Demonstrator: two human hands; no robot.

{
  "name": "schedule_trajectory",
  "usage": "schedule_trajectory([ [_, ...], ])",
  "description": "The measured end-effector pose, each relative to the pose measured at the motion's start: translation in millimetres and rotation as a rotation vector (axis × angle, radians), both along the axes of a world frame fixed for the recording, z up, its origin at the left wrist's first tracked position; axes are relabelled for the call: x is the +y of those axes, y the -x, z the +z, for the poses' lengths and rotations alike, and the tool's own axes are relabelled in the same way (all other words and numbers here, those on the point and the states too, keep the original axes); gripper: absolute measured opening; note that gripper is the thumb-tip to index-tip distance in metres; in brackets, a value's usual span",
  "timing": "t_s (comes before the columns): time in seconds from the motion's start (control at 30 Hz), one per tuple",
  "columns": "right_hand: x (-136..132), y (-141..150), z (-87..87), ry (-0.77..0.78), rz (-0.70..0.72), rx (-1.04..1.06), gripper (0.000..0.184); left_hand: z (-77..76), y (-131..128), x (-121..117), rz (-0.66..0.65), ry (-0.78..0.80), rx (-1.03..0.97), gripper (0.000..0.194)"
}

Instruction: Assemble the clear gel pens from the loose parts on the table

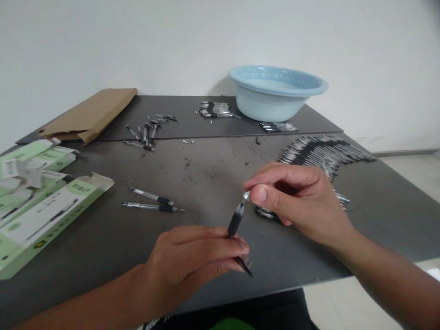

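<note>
Near the table's front edge, my left hand (199,256) is closed around a gel pen (235,222), its black grip tilted up and to the right. Above the pen's upper end, my right hand (292,197) pinches a small silvery cone tip (246,195) between thumb and forefinger. Whether the cone touches the pen is hard to tell. To the left of my hands lie two more pens: a clear pen with a black grip (151,196) and another with its point showing (154,207). Part of a pen pile is hidden behind my right hand.
Many pens (309,151) lie in a row at right. A light blue basin (275,96) stands at the back beside pen bundles (215,109). Loose pen parts (147,133) and small cone tips (189,141) lie mid-table. At left are green-white boxes (58,215) and a brown paper bag (92,112).
</note>
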State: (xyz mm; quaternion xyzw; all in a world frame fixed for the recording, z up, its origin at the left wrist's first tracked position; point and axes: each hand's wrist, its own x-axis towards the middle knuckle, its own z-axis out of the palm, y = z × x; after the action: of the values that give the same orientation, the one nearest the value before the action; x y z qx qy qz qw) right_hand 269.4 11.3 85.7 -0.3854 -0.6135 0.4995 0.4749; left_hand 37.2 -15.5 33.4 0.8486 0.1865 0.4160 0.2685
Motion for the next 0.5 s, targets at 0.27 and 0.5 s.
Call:
schedule_trajectory([
  [0.27, 2.5, -0.4, 0.1, 0.014, -0.020, -0.019, 0.007, -9.4, 1.1, -1.8, -0.017, 0.082, -0.066, 0.029],
  [0.5, 2.8, -1.4, 1.1, 0.017, -0.009, -0.031, 0.006, -12.6, 3.0, -2.9, -0.019, 0.095, -0.034, 0.035],
])
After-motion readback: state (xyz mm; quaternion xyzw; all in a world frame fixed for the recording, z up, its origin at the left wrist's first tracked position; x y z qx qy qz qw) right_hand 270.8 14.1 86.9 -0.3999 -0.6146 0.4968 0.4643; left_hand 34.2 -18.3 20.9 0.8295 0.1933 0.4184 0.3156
